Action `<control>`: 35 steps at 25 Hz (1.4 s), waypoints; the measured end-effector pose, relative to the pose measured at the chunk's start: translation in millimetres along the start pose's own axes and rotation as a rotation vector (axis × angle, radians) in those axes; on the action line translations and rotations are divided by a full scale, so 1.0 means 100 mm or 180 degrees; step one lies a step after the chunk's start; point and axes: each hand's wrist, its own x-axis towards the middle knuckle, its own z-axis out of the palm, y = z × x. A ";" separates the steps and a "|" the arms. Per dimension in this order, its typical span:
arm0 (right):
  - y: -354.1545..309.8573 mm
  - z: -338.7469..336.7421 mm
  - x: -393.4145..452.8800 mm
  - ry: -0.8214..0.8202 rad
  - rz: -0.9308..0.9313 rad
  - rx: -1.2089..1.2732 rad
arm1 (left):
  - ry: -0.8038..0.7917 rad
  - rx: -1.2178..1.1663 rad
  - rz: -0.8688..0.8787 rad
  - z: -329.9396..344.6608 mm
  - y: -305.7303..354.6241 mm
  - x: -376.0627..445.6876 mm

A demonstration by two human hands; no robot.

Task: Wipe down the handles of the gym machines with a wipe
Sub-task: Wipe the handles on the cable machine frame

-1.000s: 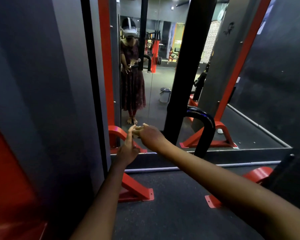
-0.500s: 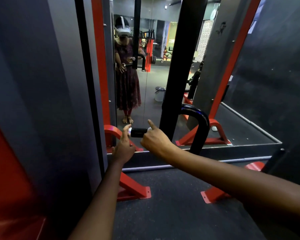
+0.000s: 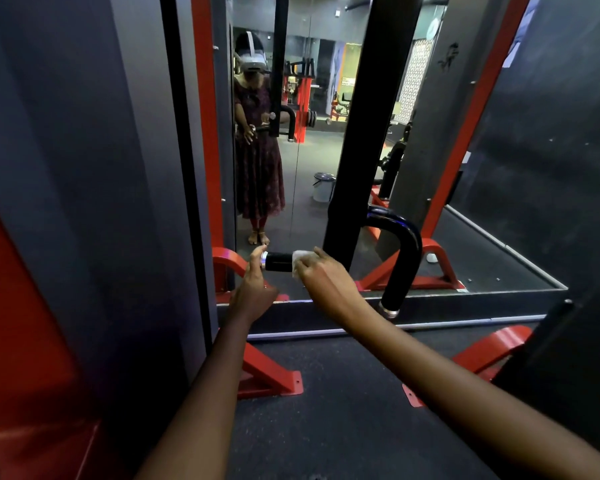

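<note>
My right hand (image 3: 321,277), just below the middle of the frame, has its fingers curled round a crumpled white wipe (image 3: 300,259) and pinches it against the short black cylindrical handle grip (image 3: 278,261), so the wipe sits wrapped on the inner part of that grip, close to the thick black upright post (image 3: 368,126). Half a second ago I saw no wipe there, only my fist on the bar with the thumb up, and a second ago both hands were bunched together at the bar's tip; the cloth has since come round into view on top of the grip, which I read as the wiping stroke on this handle being under way, not finished. My left hand (image 3: 253,289) sits just left of it, fingers reaching up to touch the silver end cap (image 3: 264,259) of the grip, thumb and fingers loosely spread, steadying it, I judge; I can't tell whether it truly pinches the cap. To the right, the glossy black curved tube handle (image 3: 404,258) loops down to a chrome collar and looks untouched by the wipe, so it is likely next. Behind, filling the upper middle, the wall mirror (image 3: 309,188) reflects the person and the gym floor. Red steel frame feet (image 3: 274,375) stand on the dark rubber floor (image 3: 343,427) in the lower half.
</note>
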 end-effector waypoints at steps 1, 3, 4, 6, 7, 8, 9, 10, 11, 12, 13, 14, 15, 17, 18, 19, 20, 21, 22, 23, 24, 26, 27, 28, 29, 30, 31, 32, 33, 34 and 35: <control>0.02 0.06 -0.12 0.0146 0.0237 0.0378 | 0.0007 -0.0055 -0.0035 -0.01 0.01 0.00; -0.08 0.23 -0.33 0.0413 0.1295 0.1736 | 0.0080 -0.0298 -0.0005 -0.05 0.04 -0.02; -0.18 0.36 -0.38 0.0527 0.2100 0.2624 | 0.0142 -0.0444 0.0082 -0.06 0.06 -0.02; -0.32 0.64 -0.32 0.0459 0.3832 0.5081 | 0.0265 -0.0605 0.0279 -0.09 0.09 -0.03; -0.38 0.77 -0.24 0.0408 0.4368 0.6270 | 0.0329 -0.0592 0.0364 -0.11 0.09 -0.03; -0.40 0.85 -0.14 0.0452 0.4526 0.7097 | 0.0382 -0.0572 0.0402 -0.12 0.10 -0.02; -0.41 0.88 -0.03 0.0547 0.4481 0.7500 | 0.0406 -0.0554 0.0357 -0.13 0.10 -0.02; -0.44 0.84 0.10 0.0690 0.4344 0.7694 | 0.0414 -0.0546 0.0256 -0.13 0.12 -0.03; -0.49 0.78 0.22 0.0824 0.4232 0.7797 | 0.0429 -0.0544 0.0055 -0.12 0.14 -0.04; -0.54 0.72 0.32 0.0917 0.4161 0.8003 | 0.0476 -0.0415 -0.0173 -0.10 0.17 -0.06; -0.57 0.67 0.39 0.0975 0.4186 0.8094 | 0.0553 -0.0150 -0.0300 -0.09 0.19 -0.08; -0.59 0.64 0.43 0.1075 0.4213 0.8164 | 0.0623 0.0139 -0.0315 -0.07 0.20 -0.09; -0.56 0.62 0.41 0.1192 0.4252 0.8231 | 0.0713 0.0351 -0.0263 -0.07 0.22 -0.10; -0.44 0.60 0.31 0.1470 0.4490 0.8451 | 0.0868 0.0696 -0.0122 -0.07 0.22 -0.09; -0.35 0.60 0.24 0.1631 0.4649 0.8655 | 0.0925 0.0811 -0.0112 -0.08 0.23 -0.10; -0.27 0.60 0.19 0.1768 0.4807 0.8789 | 0.0963 0.0872 -0.0128 -0.08 0.24 -0.11; -0.23 0.58 0.16 0.1903 0.4859 0.8912 | 0.0993 0.0922 -0.0144 -0.07 0.24 -0.12; -0.22 0.55 0.14 0.1996 0.4882 0.9031 | 0.0994 0.0952 -0.0175 -0.06 0.26 -0.13; -0.22 0.55 0.13 0.2105 0.4853 0.9212 | 0.0990 0.0966 -0.0204 -0.06 0.27 -0.13; -0.23 0.55 0.12 0.2264 0.4807 0.9401 | 0.1001 0.0970 -0.0219 -0.06 0.28 -0.13; -0.25 0.55 0.10 0.2447 0.4760 0.9609 | 0.1012 0.0965 -0.0231 -0.06 0.28 -0.13; -0.29 0.57 0.07 0.2835 0.4619 0.9771 | 0.0972 0.0974 -0.0203 -0.08 0.27 -0.13; -0.33 0.57 0.05 0.2904 0.4566 0.9694 | 0.0956 0.0995 -0.0167 -0.08 0.27 -0.14; -0.37 0.56 0.02 0.2896 0.4537 0.9548 | 0.0966 0.1032 -0.0123 -0.08 0.28 -0.13; -0.40 0.55 0.00 0.2872 0.4570 0.9368 | 0.1014 0.1087 -0.0052 -0.08 0.30 -0.11; -0.39 0.56 -0.01 0.2822 0.4678 0.9261 | 0.1070 0.1144 0.0024 -0.08 0.33 -0.08; -0.39 0.52 -0.01 0.2743 0.4814 0.9144 | 0.1123 0.1189 0.0100 -0.07 0.35 -0.04; -0.37 0.48 -0.01 0.2601 0.4995 0.9066 | 0.1142 0.1212 0.0175 -0.06 0.37 0.00; -0.35 0.44 0.00 0.2391 0.5213 0.9029 | 0.1111 0.1206 0.0270 -0.04 0.39 0.02; -0.33 0.41 0.04 0.2201 0.5252 0.9021 | 0.1034 0.1189 0.0404 0.00 0.39 0.03; -0.30 0.38 0.08 0.2132 0.5240 0.8962 | 0.0952 0.1162 0.0542 0.04 0.36 0.03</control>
